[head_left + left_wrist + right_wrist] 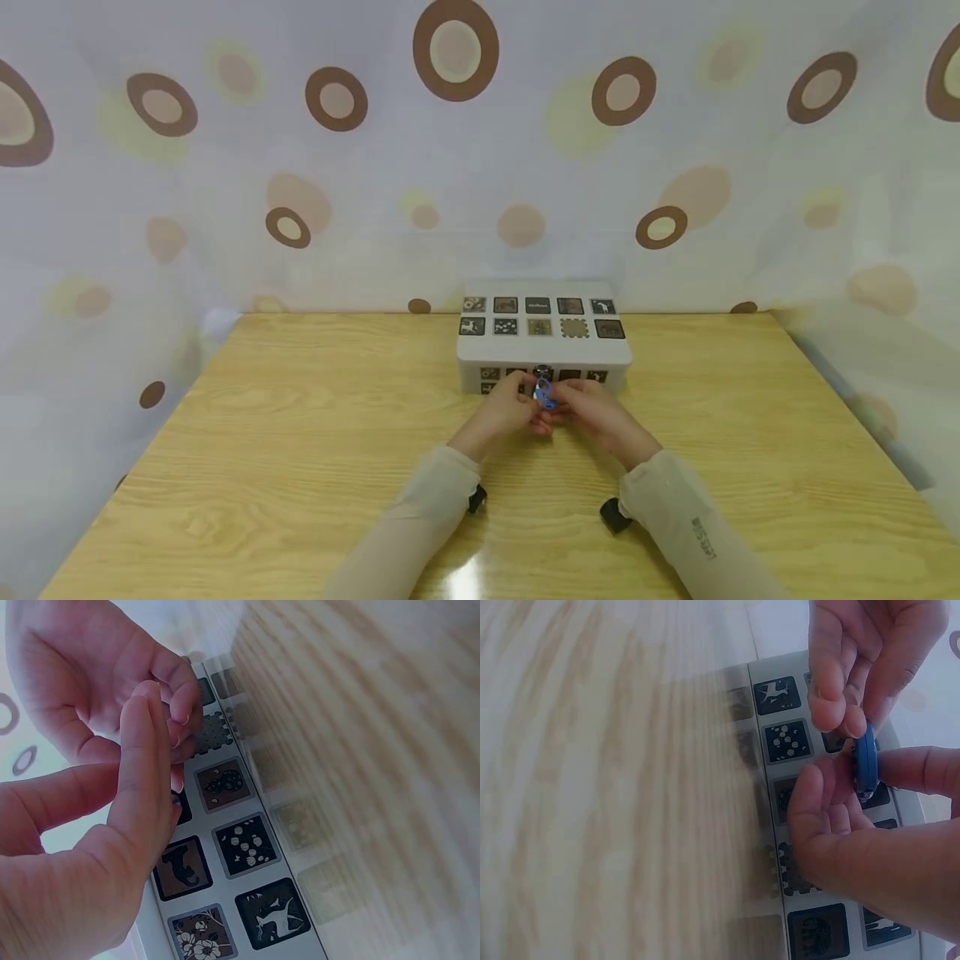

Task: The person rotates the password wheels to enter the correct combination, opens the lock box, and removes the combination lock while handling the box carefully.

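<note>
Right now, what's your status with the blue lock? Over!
Right hand pinches blue lock. Left hand at its edge, grip unclear. Lock near latch on white box, fastening unclear. Nothing seen in the way.

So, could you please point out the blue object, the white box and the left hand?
Blue object point(867, 763), right wrist view: narrow edge.
White box point(544, 342), head view: lid top.
Left hand point(501, 413), head view: middle.

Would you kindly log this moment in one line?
left hand: fingertips on blue padlock; right hand: pinches blue padlock; white box: closed, clasp facing person
</note>
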### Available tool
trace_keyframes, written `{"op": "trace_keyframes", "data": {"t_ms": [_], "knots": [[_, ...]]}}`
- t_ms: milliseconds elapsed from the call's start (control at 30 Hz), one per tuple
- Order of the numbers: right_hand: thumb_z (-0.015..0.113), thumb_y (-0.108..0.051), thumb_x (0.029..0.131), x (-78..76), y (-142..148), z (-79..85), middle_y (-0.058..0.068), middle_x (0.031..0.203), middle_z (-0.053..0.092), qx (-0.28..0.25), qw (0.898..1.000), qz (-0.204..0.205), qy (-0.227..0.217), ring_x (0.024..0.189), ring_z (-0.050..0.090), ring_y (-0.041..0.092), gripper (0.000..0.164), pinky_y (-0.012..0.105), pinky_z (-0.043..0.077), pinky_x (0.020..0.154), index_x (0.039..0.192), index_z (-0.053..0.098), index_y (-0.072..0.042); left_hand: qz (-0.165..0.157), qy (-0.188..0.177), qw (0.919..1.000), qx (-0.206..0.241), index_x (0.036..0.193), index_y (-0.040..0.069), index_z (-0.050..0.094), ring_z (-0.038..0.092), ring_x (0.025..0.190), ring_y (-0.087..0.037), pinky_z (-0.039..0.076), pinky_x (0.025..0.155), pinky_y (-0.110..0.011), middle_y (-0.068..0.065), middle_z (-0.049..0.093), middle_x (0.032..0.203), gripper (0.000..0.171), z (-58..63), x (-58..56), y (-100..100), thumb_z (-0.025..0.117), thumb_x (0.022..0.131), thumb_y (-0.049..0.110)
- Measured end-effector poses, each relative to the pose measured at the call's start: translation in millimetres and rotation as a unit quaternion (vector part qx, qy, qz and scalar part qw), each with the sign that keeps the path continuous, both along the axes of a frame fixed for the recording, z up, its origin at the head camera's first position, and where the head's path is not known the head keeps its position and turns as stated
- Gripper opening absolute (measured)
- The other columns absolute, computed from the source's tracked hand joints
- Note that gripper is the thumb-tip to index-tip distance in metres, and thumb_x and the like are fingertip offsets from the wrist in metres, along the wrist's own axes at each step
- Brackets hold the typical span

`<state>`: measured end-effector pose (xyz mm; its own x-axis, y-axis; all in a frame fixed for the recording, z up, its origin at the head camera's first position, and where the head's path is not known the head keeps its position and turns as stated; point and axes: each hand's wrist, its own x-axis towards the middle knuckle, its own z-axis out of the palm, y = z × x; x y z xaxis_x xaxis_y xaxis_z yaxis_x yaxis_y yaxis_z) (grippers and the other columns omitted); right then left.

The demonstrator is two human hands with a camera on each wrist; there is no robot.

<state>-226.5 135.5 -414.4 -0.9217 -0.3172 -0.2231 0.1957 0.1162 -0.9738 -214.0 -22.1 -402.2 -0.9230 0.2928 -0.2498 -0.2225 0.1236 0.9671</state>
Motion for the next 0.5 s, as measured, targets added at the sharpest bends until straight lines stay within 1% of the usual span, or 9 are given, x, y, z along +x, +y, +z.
{"op": "trace_keyframes", "data": {"t_ms": [133, 267, 500], "knots": [[0.045, -0.008, 0.096, 0.9, 0.2, -0.2, 0.006, 0.093, 0.061, -0.011, 1.0, 0.003, -0.003, 0.078, 0.061, 0.008, 0.038, 0.02, 0.056, 0.075, 0.117, 0.048, 0.023, 0.002, -0.004, 0.9999, 0.013, 0.132, -0.007, 0.038, 0.069, 0.071, -0.035, 0.061, 0.07, -0.038, -0.024, 0.064, 0.081, 0.041, -1.1, 1.0, -0.3, 0.046, 0.093, -0.014], [0.045, -0.01, 0.097, 1.1, 0.5, 1.2, 0.006, 0.093, 0.061, -0.01, 1.0, 0.002, -0.003, 0.079, 0.061, 0.008, 0.039, 0.021, 0.056, 0.076, 0.119, 0.047, 0.023, 0.001, 0.0, 0.9999, 0.015, 0.132, -0.007, 0.038, 0.069, 0.073, -0.037, 0.061, 0.07, -0.039, -0.023, 0.064, 0.08, 0.04, -0.8, 1.6, -0.3, 0.046, 0.093, -0.014], [0.043, -0.011, 0.099, 1.7, 0.5, 2.8, 0.006, 0.094, 0.06, -0.007, 1.0, 0.018, 0.004, 0.08, 0.06, 0.008, 0.04, 0.022, 0.055, 0.078, 0.12, 0.046, 0.023, 0.004, 0.001, 0.9999, 0.011, 0.13, -0.007, 0.039, 0.069, 0.068, -0.031, 0.061, 0.069, -0.037, -0.021, 0.065, 0.077, 0.038, -1.4, 0.3, -0.2, 0.046, 0.093, -0.013]]}}
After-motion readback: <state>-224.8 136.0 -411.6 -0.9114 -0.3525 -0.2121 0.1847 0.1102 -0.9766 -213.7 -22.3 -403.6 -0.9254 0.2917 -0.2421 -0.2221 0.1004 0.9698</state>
